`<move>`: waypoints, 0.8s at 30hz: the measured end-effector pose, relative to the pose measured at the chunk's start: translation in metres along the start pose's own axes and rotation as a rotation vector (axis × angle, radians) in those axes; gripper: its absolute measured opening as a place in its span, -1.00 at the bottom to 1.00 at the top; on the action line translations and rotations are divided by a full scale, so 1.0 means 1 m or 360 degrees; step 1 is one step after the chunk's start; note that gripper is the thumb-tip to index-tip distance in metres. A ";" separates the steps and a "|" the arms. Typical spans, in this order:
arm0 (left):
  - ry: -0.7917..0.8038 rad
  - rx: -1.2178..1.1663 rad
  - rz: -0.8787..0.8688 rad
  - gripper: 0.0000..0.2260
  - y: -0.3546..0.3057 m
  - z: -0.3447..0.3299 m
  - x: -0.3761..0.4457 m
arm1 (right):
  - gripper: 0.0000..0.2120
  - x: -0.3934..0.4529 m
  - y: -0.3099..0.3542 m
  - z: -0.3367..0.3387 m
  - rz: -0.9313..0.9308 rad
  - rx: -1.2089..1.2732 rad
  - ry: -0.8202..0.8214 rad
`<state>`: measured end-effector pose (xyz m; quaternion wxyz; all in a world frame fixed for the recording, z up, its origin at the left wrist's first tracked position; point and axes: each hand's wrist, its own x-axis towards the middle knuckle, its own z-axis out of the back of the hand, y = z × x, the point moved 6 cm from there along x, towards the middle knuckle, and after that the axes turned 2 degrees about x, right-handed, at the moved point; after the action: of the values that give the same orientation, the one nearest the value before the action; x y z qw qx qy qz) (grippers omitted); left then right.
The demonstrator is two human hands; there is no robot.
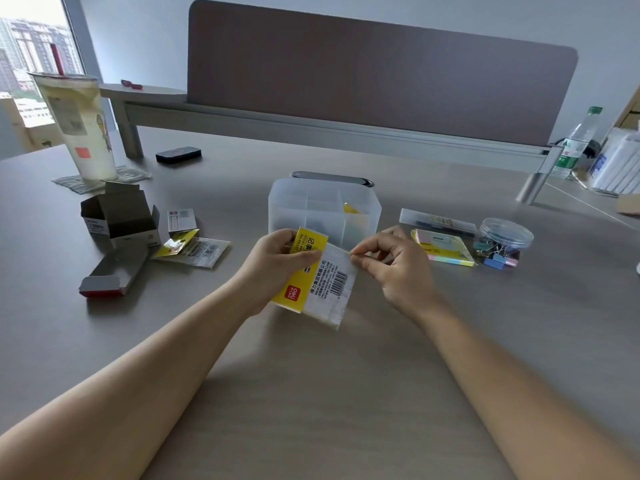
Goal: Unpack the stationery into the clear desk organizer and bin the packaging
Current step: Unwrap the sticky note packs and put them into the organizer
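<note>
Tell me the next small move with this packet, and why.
Probably peel the flap open with the right hand: its fingertips already pinch the packet at its upper right edge, while the left hand grips the yellow end. The packet looks sealed, and the organizer waits just behind.

yellow-white packet (318, 278) tilted, before clear organizer (323, 211)

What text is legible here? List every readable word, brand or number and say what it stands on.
"deli": red logo on the yellow card of the packet that both hands hold.
Chinese print, barcode and digits on that packet's white label: too small to read.
Labels on the drink cup, water bottle, grey boxes and pastel sticky notes: blurred, unreadable.
</note>
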<state>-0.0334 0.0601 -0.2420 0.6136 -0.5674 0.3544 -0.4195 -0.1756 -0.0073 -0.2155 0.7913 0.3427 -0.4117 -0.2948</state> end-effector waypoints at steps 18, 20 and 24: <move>-0.0265 0.0007 -0.0246 -0.83 -0.012 -0.001 -0.006 | -0.73 0.000 -0.008 -0.013 -0.0335 0.0180 0.0063; -0.0262 -0.0005 -0.0240 -0.85 -0.011 0.001 -0.005 | -0.72 0.000 -0.008 -0.014 -0.0368 0.0268 0.0099; -0.0264 -0.0030 -0.0224 -0.86 -0.011 0.005 -0.005 | -0.72 -0.001 -0.008 -0.015 -0.0386 0.0402 0.0142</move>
<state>-0.0318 0.0664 -0.2308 0.6044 -0.6295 0.2655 -0.4098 -0.1647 -0.0071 -0.2281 0.7182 0.4991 -0.3657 -0.3185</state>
